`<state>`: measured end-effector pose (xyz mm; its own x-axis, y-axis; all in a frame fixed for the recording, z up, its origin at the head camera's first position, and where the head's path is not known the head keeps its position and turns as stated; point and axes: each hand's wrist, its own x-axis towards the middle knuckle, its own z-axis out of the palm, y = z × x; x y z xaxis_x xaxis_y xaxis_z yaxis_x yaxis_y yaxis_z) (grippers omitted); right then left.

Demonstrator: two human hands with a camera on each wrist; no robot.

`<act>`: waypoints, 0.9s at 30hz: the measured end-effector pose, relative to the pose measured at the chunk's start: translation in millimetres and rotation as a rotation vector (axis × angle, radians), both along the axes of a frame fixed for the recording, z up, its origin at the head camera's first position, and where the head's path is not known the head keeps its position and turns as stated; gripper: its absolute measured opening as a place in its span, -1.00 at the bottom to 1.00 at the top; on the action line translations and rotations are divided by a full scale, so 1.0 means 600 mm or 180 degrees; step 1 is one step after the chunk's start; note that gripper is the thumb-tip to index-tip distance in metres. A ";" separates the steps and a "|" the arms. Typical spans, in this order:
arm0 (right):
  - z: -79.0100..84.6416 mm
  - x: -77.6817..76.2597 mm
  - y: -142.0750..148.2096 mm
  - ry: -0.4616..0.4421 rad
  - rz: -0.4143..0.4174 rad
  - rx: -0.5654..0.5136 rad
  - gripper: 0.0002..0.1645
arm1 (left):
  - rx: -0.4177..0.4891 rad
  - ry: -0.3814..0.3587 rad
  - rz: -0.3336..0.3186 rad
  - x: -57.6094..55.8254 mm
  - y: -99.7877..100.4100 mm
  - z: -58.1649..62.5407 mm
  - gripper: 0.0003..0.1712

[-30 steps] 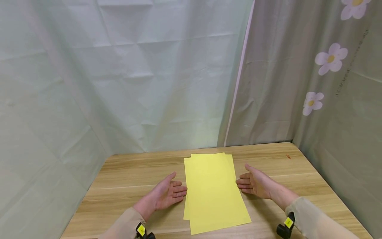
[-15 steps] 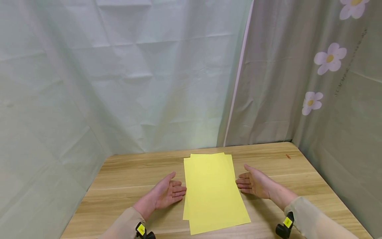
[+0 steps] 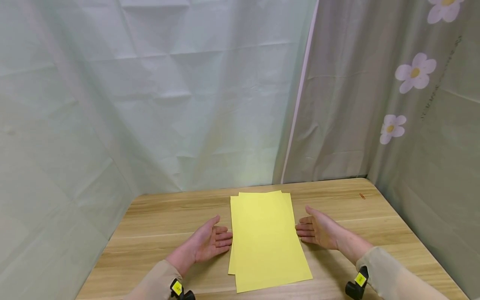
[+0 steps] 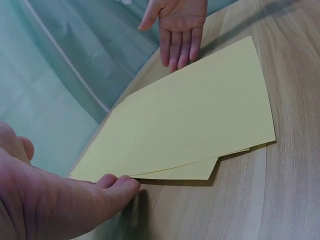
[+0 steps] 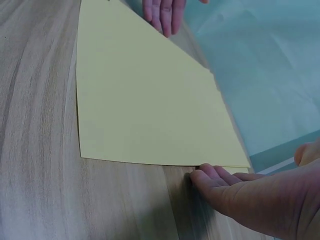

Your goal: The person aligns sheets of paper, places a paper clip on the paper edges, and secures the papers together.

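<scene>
Several yellow paper sheets (image 3: pixel 268 241) lie in a loose stack on the table, the top one turned slightly against those below. At the stack's left edge is my left hand (image 3: pixel 213 241), palm facing inward and fingers straight, fingertips right at the paper's side. My right hand (image 3: pixel 320 229) mirrors it on the right, its straight fingertips at the opposite edge. In the left wrist view the lower sheet's corner (image 4: pixel 195 171) sticks out from under the top sheet. Neither hand grips anything.
The wooden table (image 3: pixel 161 221) ends at pale hanging curtains (image 3: pixel 210 104) behind and on both sides. A small orange-red paper clip (image 3: pixel 362 196) lies near the far right corner. Each sleeve carries a black wrist camera (image 3: pixel 356 287).
Over the last half second the yellow sheets have shifted slightly left and away from me, and the lower sheets stick out a little differently. Both hands stay nearly in place, fingers straight.
</scene>
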<state>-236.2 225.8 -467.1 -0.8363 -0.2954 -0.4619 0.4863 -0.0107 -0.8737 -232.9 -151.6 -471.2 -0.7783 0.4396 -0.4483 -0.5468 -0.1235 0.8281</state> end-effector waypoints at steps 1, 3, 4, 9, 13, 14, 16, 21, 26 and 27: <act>0.000 0.000 -0.001 -0.0001 -0.0002 0.0003 -0.01 | 0.0013 -0.0010 0.0011 0.000 0.000 0.000 0.07; -0.001 0.000 -0.001 -0.0005 -0.0012 0.0014 -0.02 | 0.0019 -0.0026 0.0027 0.000 0.001 -0.001 0.06; -0.001 0.000 -0.002 -0.0003 -0.0016 0.0020 -0.03 | 0.0014 -0.0029 0.0033 0.000 0.001 -0.001 0.06; -0.001 0.000 -0.003 0.0021 -0.0019 0.0042 -0.01 | -0.0044 0.0001 0.0038 -0.002 0.003 -0.005 0.02; 0.000 0.000 -0.006 0.0040 -0.0018 0.0068 -0.01 | -0.0163 0.0057 0.0125 -0.004 0.009 -0.013 -0.14; 0.000 0.001 -0.006 0.0045 -0.0014 0.0076 -0.01 | -0.0199 0.0067 0.0175 -0.004 0.011 -0.015 -0.22; 0.000 0.001 -0.008 0.0050 -0.0014 0.0094 -0.02 | -0.0258 0.0083 0.0250 -0.003 0.015 -0.021 -0.38; -0.001 0.001 -0.011 0.0052 -0.0025 0.0113 -0.02 | -0.0242 0.0180 0.0111 -0.001 0.022 -0.031 -0.56; -0.002 0.001 -0.011 0.0055 -0.0030 0.0103 -0.02 | -0.0283 0.0172 0.0070 -0.002 0.031 -0.036 -0.55; -0.002 0.002 -0.011 0.0054 -0.0031 0.0097 -0.02 | -0.0303 0.0176 0.0077 -0.002 0.033 -0.037 -0.56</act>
